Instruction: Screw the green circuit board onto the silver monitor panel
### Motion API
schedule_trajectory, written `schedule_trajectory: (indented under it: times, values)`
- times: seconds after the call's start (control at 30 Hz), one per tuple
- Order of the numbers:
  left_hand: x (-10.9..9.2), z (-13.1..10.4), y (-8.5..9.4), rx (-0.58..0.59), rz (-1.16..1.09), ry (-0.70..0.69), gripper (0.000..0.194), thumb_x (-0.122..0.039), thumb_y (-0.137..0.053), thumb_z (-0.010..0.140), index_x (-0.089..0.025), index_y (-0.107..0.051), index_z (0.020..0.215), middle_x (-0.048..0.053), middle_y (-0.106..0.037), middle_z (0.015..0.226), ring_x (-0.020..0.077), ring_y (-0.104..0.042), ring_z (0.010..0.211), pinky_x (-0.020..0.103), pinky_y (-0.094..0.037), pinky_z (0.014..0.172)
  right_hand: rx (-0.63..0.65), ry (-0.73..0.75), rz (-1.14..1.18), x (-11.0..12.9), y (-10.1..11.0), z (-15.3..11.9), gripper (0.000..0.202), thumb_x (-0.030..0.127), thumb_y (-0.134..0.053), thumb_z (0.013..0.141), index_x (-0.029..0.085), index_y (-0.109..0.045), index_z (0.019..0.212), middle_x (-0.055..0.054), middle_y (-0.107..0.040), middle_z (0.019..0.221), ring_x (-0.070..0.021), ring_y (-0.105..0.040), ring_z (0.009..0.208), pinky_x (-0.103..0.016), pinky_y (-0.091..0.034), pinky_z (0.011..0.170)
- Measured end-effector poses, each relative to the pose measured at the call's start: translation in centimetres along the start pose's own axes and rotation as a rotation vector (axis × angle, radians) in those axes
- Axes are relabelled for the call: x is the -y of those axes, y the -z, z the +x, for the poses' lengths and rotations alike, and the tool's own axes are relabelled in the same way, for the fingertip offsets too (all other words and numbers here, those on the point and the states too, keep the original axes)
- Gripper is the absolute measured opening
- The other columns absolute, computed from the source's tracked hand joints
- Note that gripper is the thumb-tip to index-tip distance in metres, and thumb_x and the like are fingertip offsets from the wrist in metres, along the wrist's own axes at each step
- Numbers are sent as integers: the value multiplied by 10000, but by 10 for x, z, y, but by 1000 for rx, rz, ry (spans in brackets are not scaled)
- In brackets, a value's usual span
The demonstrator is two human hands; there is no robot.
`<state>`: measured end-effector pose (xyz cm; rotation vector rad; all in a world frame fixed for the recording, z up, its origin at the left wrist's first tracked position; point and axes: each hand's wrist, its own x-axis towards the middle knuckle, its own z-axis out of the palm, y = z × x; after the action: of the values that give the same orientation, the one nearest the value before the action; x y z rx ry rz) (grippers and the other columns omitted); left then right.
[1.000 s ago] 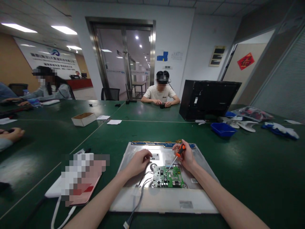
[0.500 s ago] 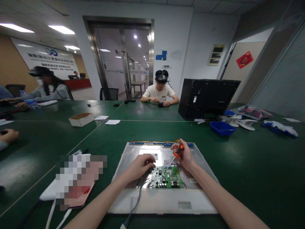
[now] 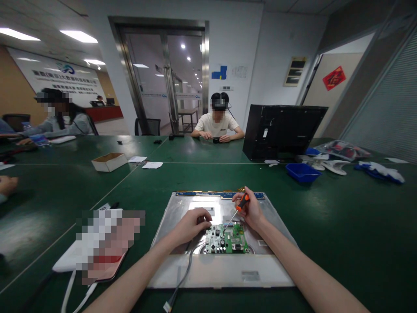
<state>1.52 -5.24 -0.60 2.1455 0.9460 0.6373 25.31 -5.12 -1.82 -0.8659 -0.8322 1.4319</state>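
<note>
Screwdriver (image 3: pixel 241 205) apparently against circuit board (image 3: pixel 226 240)

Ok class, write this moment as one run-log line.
right hand: grips screwdriver, tip at circuit board | left hand: by board's far-left corner | board: on metal panel

The panel (image 3: pixel 224 209) looks like glossy metal, the screwdriver handle (image 3: pixel 243 201) plastic.

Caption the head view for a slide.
Right hand angling an orange-handled screwdriver toward a green circuit board on a panel, left hand beside the board.
</note>
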Motion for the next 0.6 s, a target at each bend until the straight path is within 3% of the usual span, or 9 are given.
schedule_trajectory:
  times: [0.2, 0.43, 0.6]
  values:
    - [3, 1, 4, -4, 79, -65, 119, -260, -622, 798, -165, -681, 756, 33, -613, 786, 151, -548, 723, 234, -407, 643, -24, 8, 8, 0, -1, -1, 501, 577, -438, 804, 145, -609, 615, 43, -384, 374, -50, -224, 306, -193, -134, 307]
    - [1, 1, 8, 35, 73, -29, 77, -171, -608, 767, -149, -682, 770, 25, -623, 762, 132, -544, 686, 217, -406, 619, -61, 26, 4, 4, -3, -2, 493, 593, -472, 767, 141, -592, 611, 51, -380, 379, -44, -211, 300, -191, -137, 302]
    - [4, 1, 9, 71, 23, -26, 92, -114, -597, 738, -139, -677, 776, 17, -619, 764, 121, -541, 671, 207, -406, 606, -130, 178, -13, 20, -19, -10, 451, 600, -491, 756, 180, -507, 593, 82, -339, 396, -41, -197, 315, -184, -118, 308]
